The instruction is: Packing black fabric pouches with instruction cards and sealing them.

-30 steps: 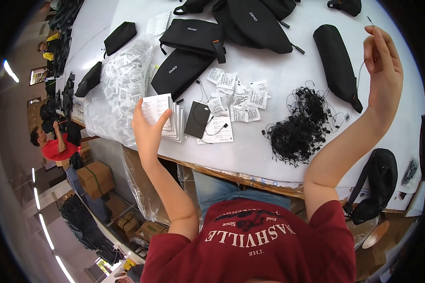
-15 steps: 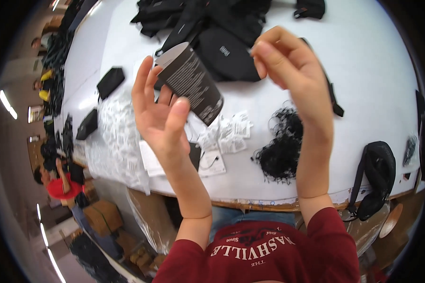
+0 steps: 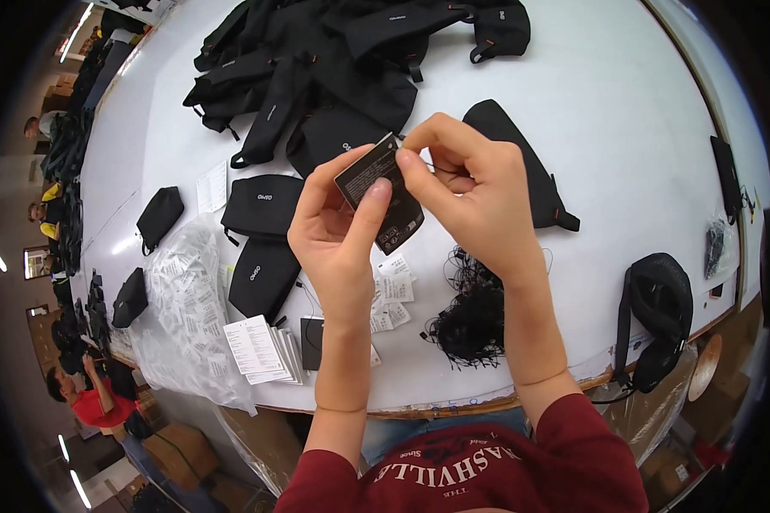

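Note:
My left hand (image 3: 334,227) holds a black tag card (image 3: 402,214) with small pale print, its thumb on the face and fingers behind. At the card's upper edge, my right hand (image 3: 483,192) pinches its thumb and forefinger together. A thin black cord (image 3: 441,169) runs by the right fingers; whether it passes through the card I cannot tell. Under my right forearm lies a tangle of black cords (image 3: 466,329). Loose white labels (image 3: 393,295) are beside my left wrist, near a stack of white printed cards (image 3: 261,349) and another black card (image 3: 312,342).
Black fabric bags (image 3: 342,77) are heaped at the far side, with two black pouches (image 3: 265,278) nearer on the left. A clear plastic bag of white labels (image 3: 184,316) sits left. One black bag (image 3: 654,316) rests at the right table edge. A person in red (image 3: 103,402) is far left.
My hands have come together from apart; the right fingers are now at the card's edge. The card, curved before, is now flatter and turned. The view has shifted, showing more of the bags.

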Tool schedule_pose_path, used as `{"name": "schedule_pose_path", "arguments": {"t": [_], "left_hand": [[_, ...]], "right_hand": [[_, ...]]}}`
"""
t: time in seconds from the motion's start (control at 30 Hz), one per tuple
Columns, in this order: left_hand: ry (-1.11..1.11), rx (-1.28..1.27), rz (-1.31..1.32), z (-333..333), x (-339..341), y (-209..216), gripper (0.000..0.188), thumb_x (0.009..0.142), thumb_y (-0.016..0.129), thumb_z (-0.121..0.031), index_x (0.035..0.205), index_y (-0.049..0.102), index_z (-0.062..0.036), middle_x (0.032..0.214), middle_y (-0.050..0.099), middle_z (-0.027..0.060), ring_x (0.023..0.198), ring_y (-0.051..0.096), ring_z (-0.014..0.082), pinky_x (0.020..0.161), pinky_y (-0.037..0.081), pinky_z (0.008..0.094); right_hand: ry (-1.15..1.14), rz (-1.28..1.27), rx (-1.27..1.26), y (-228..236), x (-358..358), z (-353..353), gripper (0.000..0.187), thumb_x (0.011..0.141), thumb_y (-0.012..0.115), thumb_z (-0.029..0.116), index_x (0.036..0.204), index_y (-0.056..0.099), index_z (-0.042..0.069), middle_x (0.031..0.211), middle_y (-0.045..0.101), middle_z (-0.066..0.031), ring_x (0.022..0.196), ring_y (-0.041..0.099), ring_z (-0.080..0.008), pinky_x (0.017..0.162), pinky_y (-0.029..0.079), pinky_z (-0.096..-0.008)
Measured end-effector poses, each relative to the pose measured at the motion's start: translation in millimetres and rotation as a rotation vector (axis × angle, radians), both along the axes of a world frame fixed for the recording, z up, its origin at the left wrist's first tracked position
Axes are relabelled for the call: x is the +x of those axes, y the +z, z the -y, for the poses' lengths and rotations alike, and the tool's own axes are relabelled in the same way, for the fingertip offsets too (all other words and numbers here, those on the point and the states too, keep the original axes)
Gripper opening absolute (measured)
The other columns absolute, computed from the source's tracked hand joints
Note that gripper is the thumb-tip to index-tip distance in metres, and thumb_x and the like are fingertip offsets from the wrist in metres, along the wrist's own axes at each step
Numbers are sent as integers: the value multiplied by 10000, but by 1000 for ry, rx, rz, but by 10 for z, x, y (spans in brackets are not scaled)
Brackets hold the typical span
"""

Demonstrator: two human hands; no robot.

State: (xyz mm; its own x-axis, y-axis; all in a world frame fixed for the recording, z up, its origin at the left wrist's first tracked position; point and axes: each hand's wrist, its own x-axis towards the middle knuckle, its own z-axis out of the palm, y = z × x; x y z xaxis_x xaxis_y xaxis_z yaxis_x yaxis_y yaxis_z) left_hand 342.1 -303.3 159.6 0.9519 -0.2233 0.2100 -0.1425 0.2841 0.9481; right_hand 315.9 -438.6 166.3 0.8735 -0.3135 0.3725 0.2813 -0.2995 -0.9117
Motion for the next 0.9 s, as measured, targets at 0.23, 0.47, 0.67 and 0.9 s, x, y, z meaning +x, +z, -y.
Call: {"name": "schedule_pose_path", "arguments": {"t": [0.23,0.47,0.67,0.9], "left_hand": [[66,204,135,-72,-14,48,261,808,659,36,1067,658,-4,976,632,20,890,590,84,792,453,211],[106,205,184,-64,-11,35,249,795,678,36,1040,676,-6,983,632,43,873,585,99,781,449,214],[162,294,477,-134,60,90,269,741,668,95,975,713,-29,953,653,67,865,576,133,724,471,238],[269,561,782,-165,85,105,437,589,626,142,939,743,-91,942,658,40,800,573,169,682,491,244]], "right_hand": [[-74,68,-61,27,-6,-60,60,831,649,50,802,602,25,500,292,65,474,242,-20,451,184,-219],[-79,114,-146,-25,3,-75,61,854,648,63,823,608,27,499,318,65,472,256,-15,449,181,-216],[103,-1,21,34,-15,-32,78,853,645,92,818,610,31,479,370,18,437,284,-40,424,208,-224],[74,22,-3,20,-43,20,72,846,666,93,828,638,29,483,383,23,441,285,-32,424,206,-216]]}}
